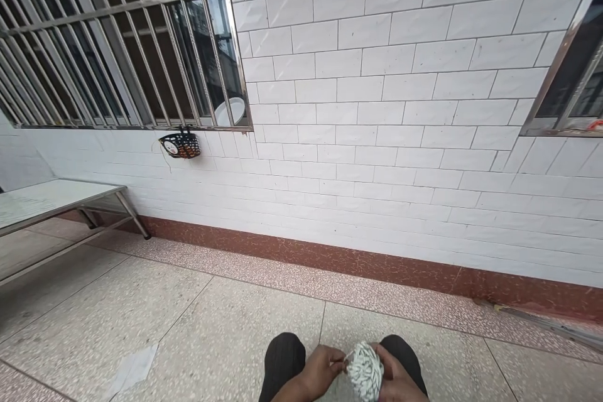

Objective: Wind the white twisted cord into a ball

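A whitish, ridged ball of yarn or cord (365, 372) is at the bottom of the head view, between my knees. My right hand (398, 377) is closed around its right side, with the fingertips at the top. Off its left edge, my left hand (325, 367) pinches with thumb and fingers at what looks like a thin pale strand of it. The lower part of the ball runs close to the frame's bottom edge.
Dark-clad knees (284, 355) flank my hands. A metal-framed bench or table (61, 191) stands at the left by the white tiled wall (325, 107). A black basket (181, 144) hangs below the barred window (117, 44). A pale sheet (134, 369) lies on the speckled floor (226, 333).
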The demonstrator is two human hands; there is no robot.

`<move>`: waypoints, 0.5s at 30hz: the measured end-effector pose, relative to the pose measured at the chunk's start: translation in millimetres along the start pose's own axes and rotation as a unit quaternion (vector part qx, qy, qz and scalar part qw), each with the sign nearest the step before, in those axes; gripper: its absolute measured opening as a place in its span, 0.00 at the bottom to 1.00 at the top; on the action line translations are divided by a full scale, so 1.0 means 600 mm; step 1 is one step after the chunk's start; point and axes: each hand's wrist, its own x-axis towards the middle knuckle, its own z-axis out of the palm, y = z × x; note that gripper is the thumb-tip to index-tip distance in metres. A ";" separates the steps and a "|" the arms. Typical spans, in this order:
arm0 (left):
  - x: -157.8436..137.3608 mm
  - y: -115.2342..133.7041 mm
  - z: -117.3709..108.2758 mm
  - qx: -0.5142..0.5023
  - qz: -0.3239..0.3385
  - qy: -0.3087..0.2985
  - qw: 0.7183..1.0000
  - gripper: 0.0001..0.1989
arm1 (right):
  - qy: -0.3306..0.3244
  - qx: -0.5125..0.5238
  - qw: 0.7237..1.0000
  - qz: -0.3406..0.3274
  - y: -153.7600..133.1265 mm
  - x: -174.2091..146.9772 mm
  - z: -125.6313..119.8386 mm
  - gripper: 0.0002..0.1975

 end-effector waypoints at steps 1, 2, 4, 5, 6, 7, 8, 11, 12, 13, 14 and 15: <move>-0.003 -0.006 0.010 -0.018 -0.010 -0.005 1.000 0.13 | 0.016 0.017 1.000 -0.013 -0.006 0.000 0.002 0.39; -0.007 -0.012 0.020 -0.032 -0.017 -0.014 0.999 0.13 | 0.033 0.033 0.999 -0.025 -0.011 0.001 0.004 0.42; -0.013 -0.022 0.038 -0.056 -0.027 -0.042 0.997 0.13 | 0.073 0.056 0.994 -0.052 -0.021 0.005 0.004 0.44; -0.016 -0.026 0.045 -0.061 -0.033 -0.057 0.996 0.13 | 0.097 0.061 0.991 -0.066 -0.026 0.009 0.002 0.43; -0.019 -0.028 0.050 -0.058 -0.039 -0.069 0.995 0.13 | 0.124 0.062 0.987 -0.077 -0.030 0.013 -0.001 0.41; -0.022 -0.029 0.053 -0.047 -0.045 -0.074 0.995 0.13 | 0.152 0.057 0.983 -0.085 -0.034 0.018 -0.006 0.38; -0.026 -0.029 0.053 -0.028 -0.049 -0.074 0.996 0.13 | 0.180 0.046 0.978 -0.091 -0.037 0.023 -0.013 0.37; -0.037 -0.022 0.044 0.061 -0.046 -0.052 0.996 0.13 | 0.233 -0.031 0.968 -0.085 -0.041 0.036 -0.037 0.38; -0.041 -0.019 0.039 0.097 -0.039 -0.041 0.994 0.13 | 0.246 -0.064 0.964 -0.083 -0.039 0.040 -0.046 0.38; -0.044 -0.015 0.035 0.132 -0.029 -0.031 0.990 0.13 | 0.256 -0.093 0.958 -0.083 -0.035 0.043 -0.054 0.39; -0.046 -0.010 0.031 0.160 -0.011 -0.030 0.987 0.14 | 0.266 -0.116 0.953 -0.083 -0.030 0.046 -0.061 0.39; -0.047 -0.006 0.030 0.179 0.011 -0.036 0.983 0.15 | 0.276 -0.130 0.949 -0.085 -0.024 0.048 -0.067 0.39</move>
